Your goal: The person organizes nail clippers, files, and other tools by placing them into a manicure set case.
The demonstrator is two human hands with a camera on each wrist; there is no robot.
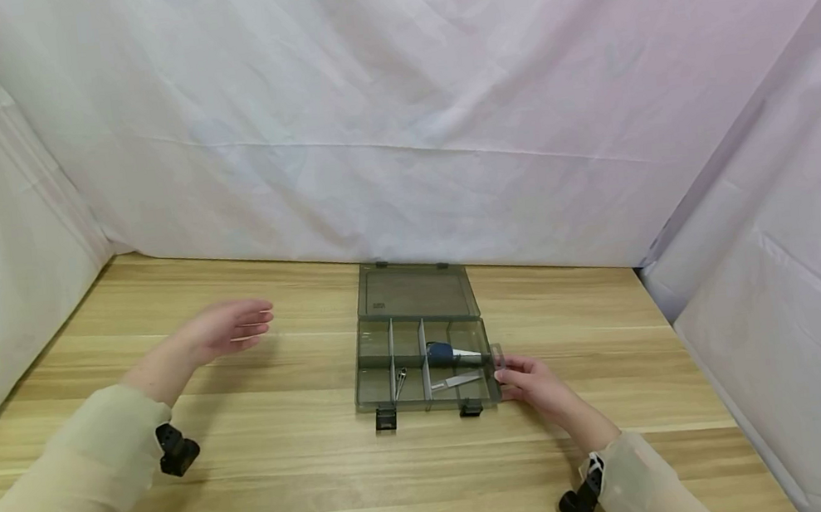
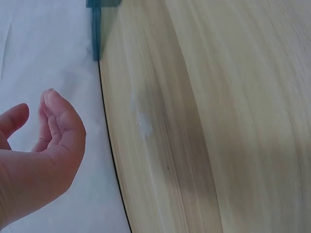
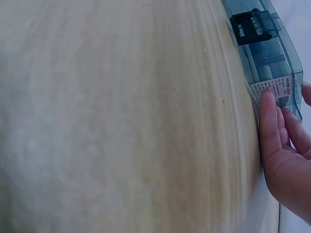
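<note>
A smoke-grey clear compartment box (image 1: pixel 420 347) lies open on the wooden table (image 1: pixel 291 477), its lid flat behind it. Inside are a blue-handled tool (image 1: pixel 451 355), a slim metal piece (image 1: pixel 455 382) and a small metal part (image 1: pixel 399 381). My right hand (image 1: pixel 513 375) is at the box's right side. In the right wrist view its straight fingers (image 3: pixel 270 121) touch the labelled side wall of the box (image 3: pixel 272 63). My left hand (image 1: pixel 252 318) hovers over the table left of the box, fingers extended, holding nothing. In the left wrist view the left hand (image 2: pixel 46 141) is relaxed and empty.
White cloth (image 1: pixel 397 124) hangs at the back and both sides, closing in the table. Two black latches (image 1: pixel 386 418) stick out of the box's front edge. Bare wood lies left of the box and in front of it.
</note>
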